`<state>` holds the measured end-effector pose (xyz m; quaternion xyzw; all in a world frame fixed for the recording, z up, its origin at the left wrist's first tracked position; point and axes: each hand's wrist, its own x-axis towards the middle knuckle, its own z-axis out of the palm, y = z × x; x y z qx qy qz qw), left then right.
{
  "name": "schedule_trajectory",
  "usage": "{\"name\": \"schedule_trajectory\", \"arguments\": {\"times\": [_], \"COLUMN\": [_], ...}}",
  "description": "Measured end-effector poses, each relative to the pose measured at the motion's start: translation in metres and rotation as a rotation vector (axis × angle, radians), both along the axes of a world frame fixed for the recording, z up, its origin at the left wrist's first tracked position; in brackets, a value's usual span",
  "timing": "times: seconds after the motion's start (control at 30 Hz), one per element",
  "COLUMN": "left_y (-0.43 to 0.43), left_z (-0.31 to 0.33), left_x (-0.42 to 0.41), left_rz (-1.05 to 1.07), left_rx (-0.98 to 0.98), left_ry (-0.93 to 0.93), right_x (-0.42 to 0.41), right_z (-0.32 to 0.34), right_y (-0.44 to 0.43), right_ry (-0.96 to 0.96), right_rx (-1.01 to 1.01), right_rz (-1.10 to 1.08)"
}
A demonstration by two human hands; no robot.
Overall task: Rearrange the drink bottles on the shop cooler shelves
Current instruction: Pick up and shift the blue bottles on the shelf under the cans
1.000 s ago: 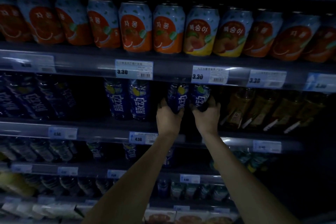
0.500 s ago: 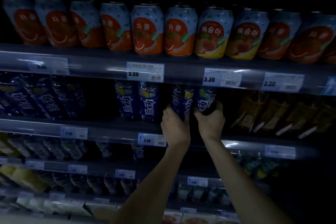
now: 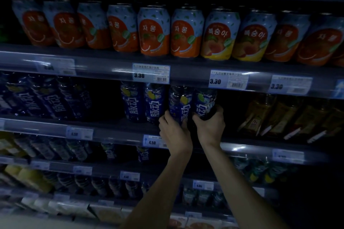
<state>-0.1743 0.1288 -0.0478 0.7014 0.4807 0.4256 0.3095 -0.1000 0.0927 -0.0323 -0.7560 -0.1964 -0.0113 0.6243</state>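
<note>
While our left hand [image 3: 175, 133] grips the left blue bottle [image 3: 179, 102] and our right hand [image 3: 210, 126] grips the right blue bottle [image 3: 204, 101] at the front edge of the middle shelf [image 3: 111, 132], we seem to be seating them. Next, both need setting upright beside the standing bottles [image 3: 154, 104].

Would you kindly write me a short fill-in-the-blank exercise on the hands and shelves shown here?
1. The left hand grips the left bottle and the right hand the right bottle; both labels are coloured ____.
2. The cans stand one shelf ____ these bottles.
3. The tag beside the left hand reads ____.
Missing words: blue; above; 4.50
</note>
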Motion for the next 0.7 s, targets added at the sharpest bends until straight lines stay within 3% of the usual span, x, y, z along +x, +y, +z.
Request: {"name": "schedule_trajectory", "arguments": {"times": [0.27,0.47,0.7], "left_y": [0.004,0.006,0.016], "left_z": [-0.001,-0.001,-0.012], "left_x": [-0.006,-0.016,-0.055], "left_rz": [-0.017,-0.073,-0.053], "left_rx": [-0.014,-0.111,-0.045], "left_ry": [-0.002,-0.136,0.010], "right_x": [-0.003,-0.010,-0.022], "right_z": [0.001,0.000,-0.004], "right_y": [-0.001,-0.007,-0.022], "right_ry": [-0.013,-0.017,-0.044], "right_rx": [-0.008,0.024,0.050], "right_rz": [0.003,-0.038,-0.092]}}
